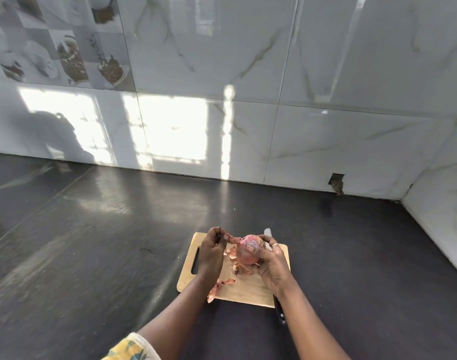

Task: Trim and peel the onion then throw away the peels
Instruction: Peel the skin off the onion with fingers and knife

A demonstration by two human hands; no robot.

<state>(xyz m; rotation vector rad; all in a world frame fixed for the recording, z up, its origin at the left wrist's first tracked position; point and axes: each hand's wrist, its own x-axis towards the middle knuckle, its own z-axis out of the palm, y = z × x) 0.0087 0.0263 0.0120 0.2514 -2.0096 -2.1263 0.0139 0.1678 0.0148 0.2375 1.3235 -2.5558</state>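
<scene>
A red onion (246, 252) is held just above a wooden cutting board (248, 292). My right hand (272, 266) grips the onion from the right side. My left hand (213, 249) pinches a strip of peel (232, 239) that still hangs from the onion's top left. Loose peels (218, 287) and a trimmed root end (240, 269) lie on the board. A knife lies along the board's right edge, mostly hidden under my right hand, with its blade tip (267, 232) and black handle (279, 311) showing.
The board sits on a dark countertop (105, 242) that runs wide to the left. A tiled wall (222, 126) stands behind, and a side wall (440, 229) closes the right. A broken gap in the tile (336, 183) is at the wall's base.
</scene>
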